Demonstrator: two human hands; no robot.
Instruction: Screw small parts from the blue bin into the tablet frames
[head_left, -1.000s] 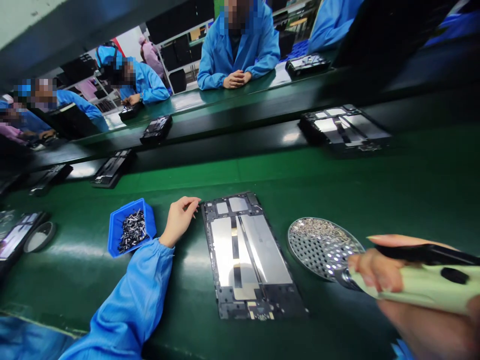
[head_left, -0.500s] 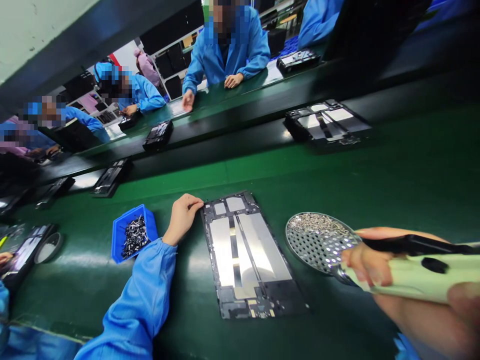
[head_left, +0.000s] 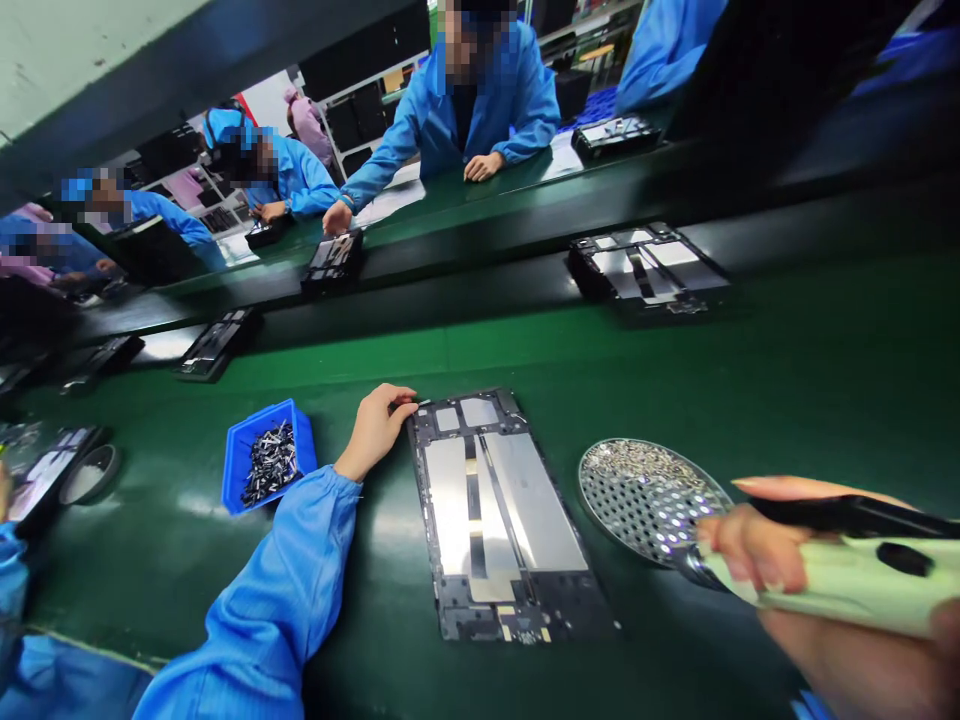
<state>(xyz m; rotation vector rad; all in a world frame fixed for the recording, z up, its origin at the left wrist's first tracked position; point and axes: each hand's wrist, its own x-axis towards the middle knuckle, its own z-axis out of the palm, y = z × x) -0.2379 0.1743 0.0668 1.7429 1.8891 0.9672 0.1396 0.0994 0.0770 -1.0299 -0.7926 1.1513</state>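
Note:
An opened tablet (head_left: 510, 500) lies flat on the green bench, its silver battery plates and dark circuit board showing. At its far left corner is my left hand (head_left: 382, 425), thumb and finger closed together; a tiny light piece shows at the tips, too small to name. My right hand (head_left: 772, 560), somewhat blurred, is wrapped around a pale green electric screwdriver (head_left: 847, 585). The screwdriver's front end is over the near right rim of a round perforated metal dish (head_left: 622, 515) holding many tiny screws (head_left: 645, 463). Its bit cannot be made out.
Left of my forearm stands a blue bin (head_left: 232, 455) of small black and white parts (head_left: 271, 462). Another opened tablet (head_left: 649, 265) sits on the dark belt beyond. Across it, a co-worker in blue (head_left: 480, 110) reaches to a device stack (head_left: 332, 262). A small round dish (head_left: 88, 475) lies far left.
The view has shifted slightly. My left hand stays at the tablet's corner and my right hand keeps the screwdriver by the dish. The co-worker opposite has stretched an arm to a device stack.

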